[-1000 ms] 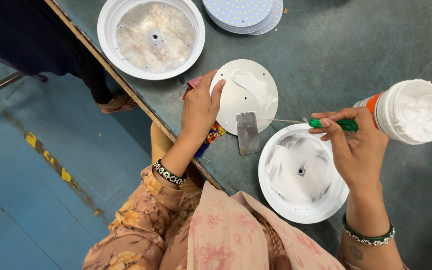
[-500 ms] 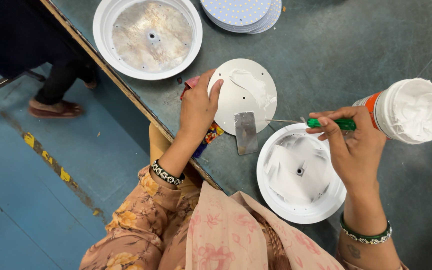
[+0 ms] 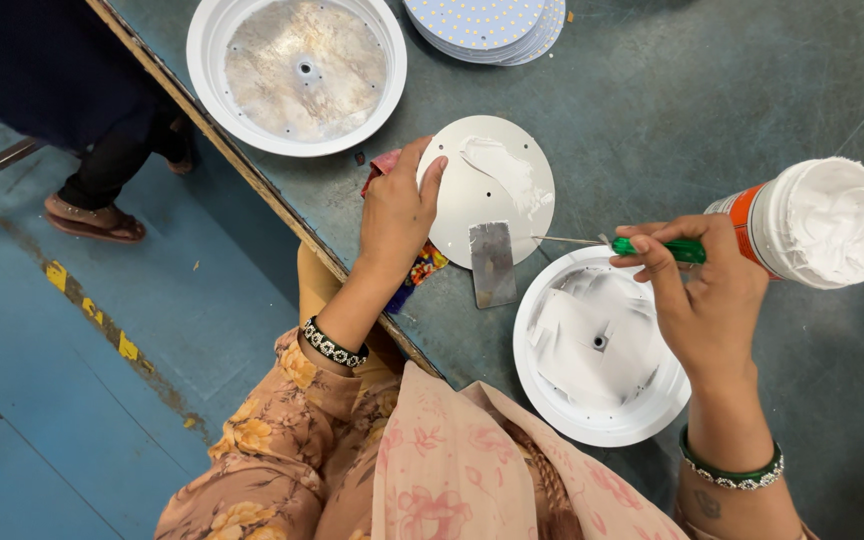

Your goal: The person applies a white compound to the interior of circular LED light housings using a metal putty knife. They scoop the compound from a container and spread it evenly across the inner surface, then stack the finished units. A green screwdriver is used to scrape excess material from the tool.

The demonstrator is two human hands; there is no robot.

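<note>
I see the left hand (image 3: 395, 215) resting flat, fingers spread and open, on the left edge of a round white metal disc (image 3: 487, 190) that lies on the grey desk (image 3: 692, 90). The hand pins the disc but clasps nothing. A streak of white paste (image 3: 500, 165) sits on the upper right of that disc, and a small flat steel scraper blade (image 3: 492, 262) lies across its lower rim.

The right hand (image 3: 697, 295) is closed around a green-handled screwdriver (image 3: 642, 246), its thin shaft pointing left toward the disc, tip just short of the paste. Below this hand stands a white round lamp housing (image 3: 592, 350) whose inner plate is already smeared with paste. Just to the right stands an open orange-and-white tub of white paste (image 3: 817, 222), full to the brim.

My judgement on doing the spreading well: keep the left palm pressing down so the disc cannot spin, draw the paste in a thin even film, and keep it clear of the small holes in the disc.

Also noted: a second white lamp housing with a bare silvery plate (image 3: 297, 70) at the far edge, a stack of round white boards dotted with small yellow chips (image 3: 487, 25), a scrap of multicoloured cloth (image 3: 417, 270) under the left wrist, and another person's sandalled foot (image 3: 92, 215) on the blue floor (image 3: 72, 400).
</note>
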